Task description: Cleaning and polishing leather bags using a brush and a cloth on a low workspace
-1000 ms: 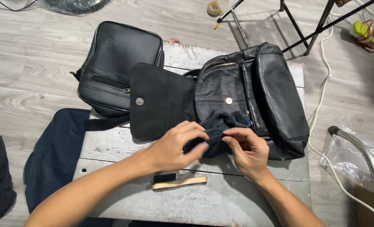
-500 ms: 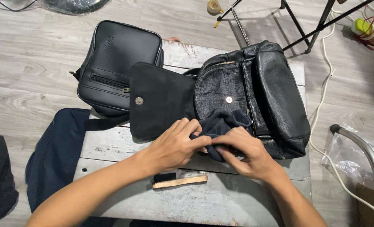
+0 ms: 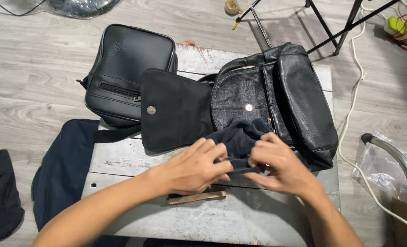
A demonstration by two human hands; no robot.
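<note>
Head view shows us a small whitewashed wooden counter [image 3: 276, 215] standing on a grey plank floor [image 3: 29, 82]. At the right edge of the frame we see a clear plastic package [image 3: 386, 160], crumpled, lying on the floor beside a grey curved bar [image 3: 396, 158]. A yellow-green bundle [image 3: 401, 28] sits on the floor at the top right, with a white cable [image 3: 350, 114] running down past the counter's right side.

On the counter we see a black leather backpack [image 3: 299, 100] lying with its flap [image 3: 173, 110] thrown open to the left, a round metal snap showing on it. A second, flatter black bag [image 3: 128, 68] lies at the counter's top left corner, partly over the edge. Dark navy fabric [image 3: 61, 174] hangs off the counter's left side. A small wooden-handled tool [image 3: 199, 197] lies just under the left wrist.

Our left hand [image 3: 196, 167] and right hand [image 3: 279, 164] meet at the backpack's front lower edge, both pinching a dark cloth [image 3: 238, 137] that bulges out of the backpack between them. Both hands are closed on that cloth, fingers curled over its folded edge.
</note>
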